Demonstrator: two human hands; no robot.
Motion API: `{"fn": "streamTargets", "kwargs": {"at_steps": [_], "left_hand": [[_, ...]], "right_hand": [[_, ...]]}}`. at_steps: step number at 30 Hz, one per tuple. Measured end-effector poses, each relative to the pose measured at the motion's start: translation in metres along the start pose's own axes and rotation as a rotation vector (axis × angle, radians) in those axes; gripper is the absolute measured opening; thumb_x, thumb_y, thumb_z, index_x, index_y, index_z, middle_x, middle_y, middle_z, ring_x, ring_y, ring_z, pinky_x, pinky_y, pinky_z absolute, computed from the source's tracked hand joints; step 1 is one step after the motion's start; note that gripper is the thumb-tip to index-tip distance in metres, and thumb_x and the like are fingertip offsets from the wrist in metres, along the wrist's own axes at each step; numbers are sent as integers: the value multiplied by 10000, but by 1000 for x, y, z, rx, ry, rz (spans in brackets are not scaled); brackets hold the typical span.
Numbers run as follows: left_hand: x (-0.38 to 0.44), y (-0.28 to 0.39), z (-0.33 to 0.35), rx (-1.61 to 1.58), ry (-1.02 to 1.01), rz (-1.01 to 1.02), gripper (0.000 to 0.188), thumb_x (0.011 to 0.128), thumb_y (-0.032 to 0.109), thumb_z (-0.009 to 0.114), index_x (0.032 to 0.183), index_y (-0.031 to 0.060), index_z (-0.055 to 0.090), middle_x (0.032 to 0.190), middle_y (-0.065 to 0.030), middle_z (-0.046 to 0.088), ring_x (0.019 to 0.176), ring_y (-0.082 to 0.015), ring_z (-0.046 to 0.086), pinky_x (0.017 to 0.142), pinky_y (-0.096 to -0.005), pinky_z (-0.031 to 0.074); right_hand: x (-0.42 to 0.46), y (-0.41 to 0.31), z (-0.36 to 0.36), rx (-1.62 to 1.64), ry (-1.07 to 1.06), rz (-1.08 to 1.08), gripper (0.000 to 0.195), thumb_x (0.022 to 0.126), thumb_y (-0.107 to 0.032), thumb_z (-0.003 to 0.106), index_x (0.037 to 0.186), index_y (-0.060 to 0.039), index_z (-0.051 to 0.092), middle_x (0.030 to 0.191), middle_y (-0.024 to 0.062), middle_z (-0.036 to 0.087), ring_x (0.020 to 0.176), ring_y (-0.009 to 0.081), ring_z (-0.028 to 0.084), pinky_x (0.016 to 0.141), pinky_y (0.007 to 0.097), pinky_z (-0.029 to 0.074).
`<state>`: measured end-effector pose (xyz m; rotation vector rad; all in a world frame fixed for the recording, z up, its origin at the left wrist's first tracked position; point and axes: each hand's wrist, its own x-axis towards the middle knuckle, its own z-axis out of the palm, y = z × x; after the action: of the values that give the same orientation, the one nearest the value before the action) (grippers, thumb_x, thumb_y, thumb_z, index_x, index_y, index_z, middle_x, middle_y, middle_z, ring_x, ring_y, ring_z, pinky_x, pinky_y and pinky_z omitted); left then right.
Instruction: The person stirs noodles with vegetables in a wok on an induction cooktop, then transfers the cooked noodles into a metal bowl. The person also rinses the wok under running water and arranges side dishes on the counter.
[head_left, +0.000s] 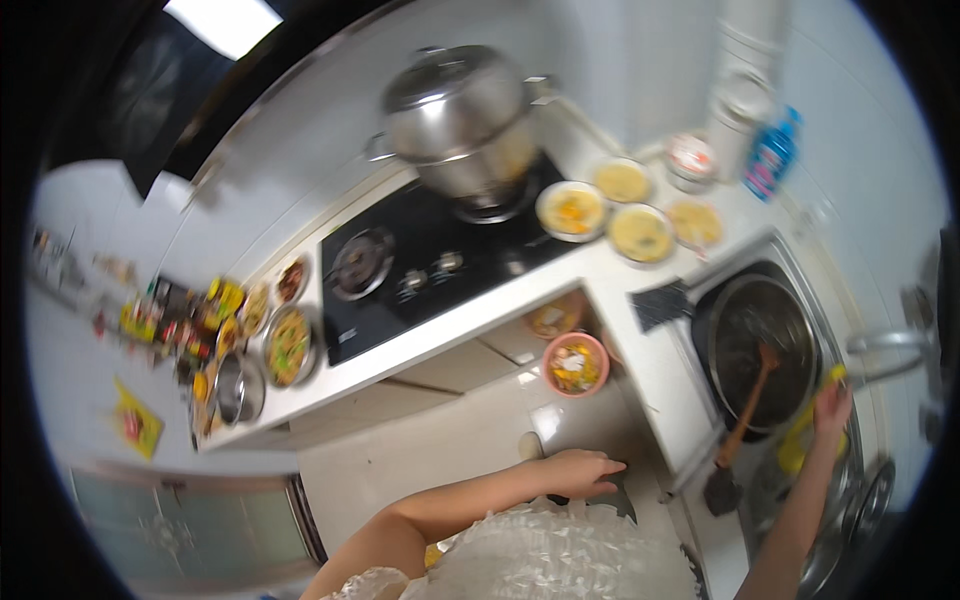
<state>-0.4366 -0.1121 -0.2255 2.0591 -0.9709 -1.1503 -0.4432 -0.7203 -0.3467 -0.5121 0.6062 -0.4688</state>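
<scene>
On the right, my right hand (831, 409) is at the sink's edge, its fingers curled on a yellow object (796, 439), possibly a bottle; blur hides its exact shape. Beside it, in the sink (772, 244), sits a round dark pot (787, 300) with dark liquid in it. A wooden-handled utensil (748, 412) lies across the pot's rim, its dark end (723, 491) outside. In front of my body, above the floor, my left hand (581, 474) holds nothing, fingers partly spread.
A metal faucet (889, 343) juts over the sink's right side. A large steel steamer pot (461, 120) stands on the black gas hob (420, 247). Several bowls of yellow food (641, 234) crowd the counter corner near a blue pump bottle (772, 157). Pink bucket (575, 365) below.
</scene>
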Motion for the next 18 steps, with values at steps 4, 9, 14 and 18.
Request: {"fn": "streamTargets", "kwargs": {"at_steps": [4, 9, 14, 18], "left_hand": [[-74, -52, -15, -57, 165, -71, 483, 894, 321, 578, 1276, 31, 513, 1011, -180, 625, 931, -333, 615, 813, -413, 489], [-161, -135, -2, -47, 363, -140, 466, 883, 311, 585, 1253, 32, 539, 945, -160, 642, 880, -331, 627, 783, -419, 499], [-231, -173, 6, -136, 437, -239, 482, 886, 328, 580, 1286, 65, 519, 937, -150, 642, 872, -323, 629, 754, -416, 500], [-264, -183, 16, -245, 509, -369, 488, 906, 352, 549, 1311, 85, 500, 970, -147, 639, 879, -321, 630, 758, -409, 500]], "right_hand": [[-71, 96, 39, -143, 21, 1, 294, 922, -336, 576, 1026, -67, 631, 765, 5, 655, 621, 82, 593, 555, 209, 521], [-186, 237, 153, -274, -182, 92, 227, 941, -338, 562, 1025, -138, 628, 718, -72, 635, 561, 13, 552, 473, 162, 445], [-239, 360, 256, -597, -224, 247, 267, 958, -313, 541, 1095, -89, 589, 694, -82, 515, 559, 8, 449, 481, 153, 377], [-267, 426, 328, -681, -419, 420, 344, 985, -316, 478, 1175, -40, 557, 740, -64, 504, 577, 32, 432, 489, 174, 368]]}}
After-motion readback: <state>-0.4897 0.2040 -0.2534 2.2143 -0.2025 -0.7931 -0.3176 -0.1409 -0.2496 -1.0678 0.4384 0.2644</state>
